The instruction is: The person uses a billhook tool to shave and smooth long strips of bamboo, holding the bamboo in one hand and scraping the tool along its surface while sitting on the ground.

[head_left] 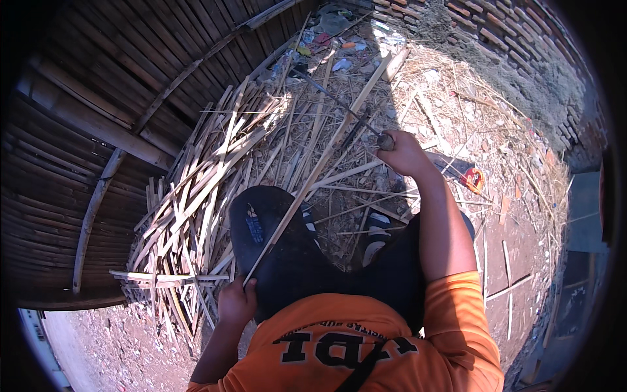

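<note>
My left hand, low beside my left thigh, is closed round the near end of a long split bamboo strip. The strip slants across my leg and away to the upper right. Farther out, my right hand grips the thick, round handle of a long-bladed knife. Its thin dark blade points to the upper left and crosses the strip in this view; whether the two touch I cannot tell. My dark-clad knees are bent apart, with striped footwear between them.
A heap of split bamboo strips lies at my left, against a woven bamboo wall. Loose strips and shavings litter the ground ahead. A brick wall stands at the far right. A red and yellow object lies beyond my right forearm.
</note>
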{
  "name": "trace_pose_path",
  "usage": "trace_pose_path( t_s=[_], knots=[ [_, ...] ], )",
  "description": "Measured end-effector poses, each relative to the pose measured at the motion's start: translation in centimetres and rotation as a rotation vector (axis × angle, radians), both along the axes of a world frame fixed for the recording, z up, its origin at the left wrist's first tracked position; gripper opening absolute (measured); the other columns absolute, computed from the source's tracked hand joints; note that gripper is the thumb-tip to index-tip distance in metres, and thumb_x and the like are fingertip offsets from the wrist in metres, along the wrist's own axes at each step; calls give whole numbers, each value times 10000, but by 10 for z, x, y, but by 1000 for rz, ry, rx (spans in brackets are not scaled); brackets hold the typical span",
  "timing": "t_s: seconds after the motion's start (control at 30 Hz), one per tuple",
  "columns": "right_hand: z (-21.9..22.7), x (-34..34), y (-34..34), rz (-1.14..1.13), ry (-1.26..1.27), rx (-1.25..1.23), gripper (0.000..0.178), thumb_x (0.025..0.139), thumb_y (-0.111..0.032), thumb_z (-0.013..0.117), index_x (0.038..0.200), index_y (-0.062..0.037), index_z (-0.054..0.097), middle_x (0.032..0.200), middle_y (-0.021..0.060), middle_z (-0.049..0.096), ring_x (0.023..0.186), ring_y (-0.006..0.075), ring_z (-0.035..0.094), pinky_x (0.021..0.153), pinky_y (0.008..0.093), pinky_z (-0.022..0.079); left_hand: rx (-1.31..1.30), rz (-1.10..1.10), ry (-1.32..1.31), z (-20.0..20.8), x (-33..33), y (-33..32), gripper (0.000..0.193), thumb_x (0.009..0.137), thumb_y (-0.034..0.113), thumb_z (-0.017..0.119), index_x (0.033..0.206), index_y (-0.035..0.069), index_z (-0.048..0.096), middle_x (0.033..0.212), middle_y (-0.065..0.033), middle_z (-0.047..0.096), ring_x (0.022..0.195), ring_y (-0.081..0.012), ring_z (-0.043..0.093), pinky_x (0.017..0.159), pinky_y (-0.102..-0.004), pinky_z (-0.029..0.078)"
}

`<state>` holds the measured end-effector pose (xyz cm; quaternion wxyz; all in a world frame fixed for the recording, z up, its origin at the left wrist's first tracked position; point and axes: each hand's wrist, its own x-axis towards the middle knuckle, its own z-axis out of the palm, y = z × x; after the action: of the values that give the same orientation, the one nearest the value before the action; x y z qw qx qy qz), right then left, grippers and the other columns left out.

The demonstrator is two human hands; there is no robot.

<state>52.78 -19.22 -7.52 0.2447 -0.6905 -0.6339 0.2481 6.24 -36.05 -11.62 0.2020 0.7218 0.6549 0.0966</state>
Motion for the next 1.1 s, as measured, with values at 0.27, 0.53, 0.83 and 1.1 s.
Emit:
trace_pose_path(
  t_s=[0.27,0.53,0.83,1.1],
  knots=[
    [10,-75,-21,522,-235,-92,416,755,-260,737,1079,0,706,1006,262,714,1001,433,681,899,472,547,-80,-1,-39,4,-6,-1,291,990,284,614,923,5,662,715,-264,653,697,-479,663,651,-558,509],
    [-38,5,22,-120,170,-211,426,763,-272,794,1058,21,702,871,189,723,837,310,716,782,425,544,-102,16,14,10,-4,6,311,995,308,609,937,8,673,711,-266,657,722,-478,677,643,-553,520],
    [-11,-43,-7,327,-182,-4,480,775,-268,747,1183,-22,696,962,250,719,977,400,705,888,480,548,-69,26,35,3,-4,-3,319,1001,319,598,941,17,680,719,-258,667,737,-471,682,674,-560,526],
    [-32,-7,7,-2,23,-58,508,775,-262,747,1203,4,686,967,249,724,961,380,718,874,454,556,-148,65,-11,16,2,3,315,1005,313,590,950,14,677,719,-252,664,715,-463,677,658,-559,519]
  ],
)
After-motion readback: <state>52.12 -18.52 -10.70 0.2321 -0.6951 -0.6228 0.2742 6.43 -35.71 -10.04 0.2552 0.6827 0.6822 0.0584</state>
